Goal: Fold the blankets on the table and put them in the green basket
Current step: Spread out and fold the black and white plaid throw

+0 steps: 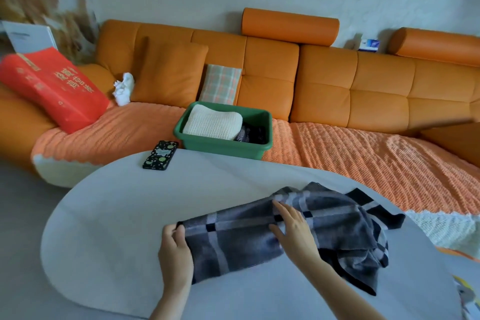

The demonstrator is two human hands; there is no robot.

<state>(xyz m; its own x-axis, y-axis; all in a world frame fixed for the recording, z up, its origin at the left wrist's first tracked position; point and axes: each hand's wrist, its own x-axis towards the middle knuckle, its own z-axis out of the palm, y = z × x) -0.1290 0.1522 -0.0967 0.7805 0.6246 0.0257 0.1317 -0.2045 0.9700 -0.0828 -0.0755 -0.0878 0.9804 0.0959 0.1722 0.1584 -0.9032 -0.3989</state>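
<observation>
A grey plaid blanket (337,231) lies partly folded on the pale oval table (117,215), bunched up at its right end. My left hand (174,249) pinches the blanket's left edge between thumb and fingers. My right hand (293,228) rests flat on the middle of the blanket, fingers spread. The green basket (226,147) stands on the sofa seat beyond the table's far edge. Inside it lie a folded cream knitted blanket (213,122) on the left and a dark patterned folded one (250,135) on the right.
A black phone (160,155) with dotted case lies at the table's far edge. The orange sofa (363,91) carries a red bag (54,86), a white crumpled cloth (124,88), an orange cushion and a checked cushion (220,84). Printed paper shows at the lower right corner (467,296).
</observation>
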